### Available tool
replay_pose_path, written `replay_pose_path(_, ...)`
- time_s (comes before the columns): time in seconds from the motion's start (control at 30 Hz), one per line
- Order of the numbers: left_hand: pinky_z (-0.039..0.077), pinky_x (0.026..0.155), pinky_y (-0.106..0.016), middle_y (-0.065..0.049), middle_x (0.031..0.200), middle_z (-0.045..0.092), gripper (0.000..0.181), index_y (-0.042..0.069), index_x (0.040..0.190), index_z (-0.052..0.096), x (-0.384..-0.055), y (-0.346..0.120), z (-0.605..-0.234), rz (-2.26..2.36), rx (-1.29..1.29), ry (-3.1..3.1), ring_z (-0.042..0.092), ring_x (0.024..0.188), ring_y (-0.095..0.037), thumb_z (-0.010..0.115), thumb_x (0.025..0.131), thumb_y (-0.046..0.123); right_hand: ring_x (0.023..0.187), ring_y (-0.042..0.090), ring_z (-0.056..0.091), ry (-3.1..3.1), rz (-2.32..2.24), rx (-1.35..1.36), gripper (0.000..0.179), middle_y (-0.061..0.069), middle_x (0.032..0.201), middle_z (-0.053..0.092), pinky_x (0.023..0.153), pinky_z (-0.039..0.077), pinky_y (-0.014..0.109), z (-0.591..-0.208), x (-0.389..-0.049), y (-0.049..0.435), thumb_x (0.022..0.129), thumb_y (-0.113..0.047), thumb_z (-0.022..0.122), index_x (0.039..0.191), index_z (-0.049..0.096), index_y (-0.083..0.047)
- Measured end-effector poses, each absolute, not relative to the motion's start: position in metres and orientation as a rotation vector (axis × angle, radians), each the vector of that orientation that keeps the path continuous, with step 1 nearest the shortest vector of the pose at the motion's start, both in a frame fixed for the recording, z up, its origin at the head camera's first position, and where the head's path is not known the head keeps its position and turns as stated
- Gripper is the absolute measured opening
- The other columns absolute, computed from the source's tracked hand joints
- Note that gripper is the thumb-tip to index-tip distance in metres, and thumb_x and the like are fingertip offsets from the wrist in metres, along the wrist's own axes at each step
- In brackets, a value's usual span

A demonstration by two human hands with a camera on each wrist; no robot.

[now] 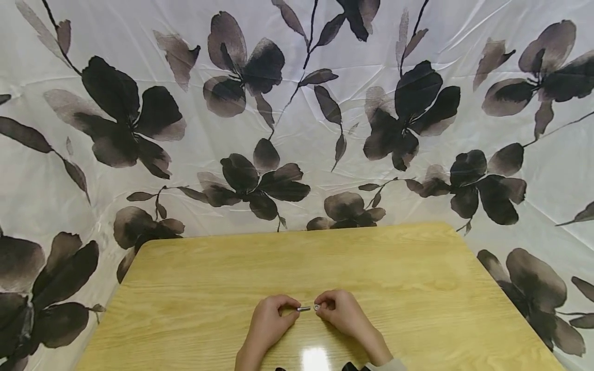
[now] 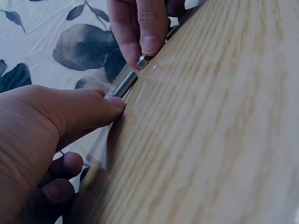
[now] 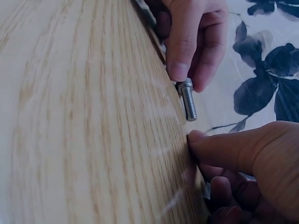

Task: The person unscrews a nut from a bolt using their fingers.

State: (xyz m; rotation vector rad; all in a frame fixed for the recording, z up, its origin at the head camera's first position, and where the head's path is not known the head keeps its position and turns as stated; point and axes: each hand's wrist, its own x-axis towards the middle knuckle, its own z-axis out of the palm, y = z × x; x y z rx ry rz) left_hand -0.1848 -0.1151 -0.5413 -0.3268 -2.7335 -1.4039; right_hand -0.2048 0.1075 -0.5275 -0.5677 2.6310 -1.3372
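Thumb and fingers of my left hand [image 1: 271,320] pinch a silver bolt [image 1: 304,309] by its head end. In the left wrist view the threaded shank of the bolt [image 2: 126,84] points away from the hand, toward the right hand. My right hand [image 1: 344,313] pinches a small metal nut [image 1: 317,307], with its hole visible in the head view. A short gap separates the bolt's tip from the nut [image 2: 143,61]. From the right wrist camera the nut is hidden behind the fingertips, while the bolt [image 3: 189,105] shows plainly.
Both hands are just over the near part of a yellow wood-grain table [image 1: 209,273]. Behind it hangs a white cloth [image 1: 325,134] with dark flowers. A bright light reflection [image 1: 315,359] lies on the tabletop near the front.
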Motion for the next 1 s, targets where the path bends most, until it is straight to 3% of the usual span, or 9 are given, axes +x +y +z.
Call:
replay_pose_path(0.73, 0.033, 0.049, -0.019, 0.011, 0.076, 0.068, 0.013, 0.020, 0.097, 0.081, -0.201, -0.126, -0.543, -1.366, -0.335, -2.734, 0.039, 0.053, -0.001, 0.082, 0.086, 0.013, 0.069, 0.001, 0.055, 2.647, -1.348, -0.565, 0.007, -0.005, 0.078, 0.066, 0.062, 0.047, 0.019, -0.527, -0.220, 0.095, 0.089, -0.005, 0.076, 0.096, 0.078, -0.005)
replay_pose_path(1.0, 0.041, 0.054, -0.021, 0.004, 0.074, 0.058, 0.030, 0.015, 0.116, 0.076, -0.202, -0.135, -0.543, -1.469, -0.327, -2.732, 0.046, 0.060, -0.005, 0.082, 0.088, 0.023, 0.072, 0.002, 0.057, 2.591, -1.369, -0.603, 0.013, -0.003, 0.083, 0.068, 0.063, 0.048, 0.018, -0.526, -0.224, 0.103, 0.091, -0.008, 0.076, 0.103, 0.076, -0.004)
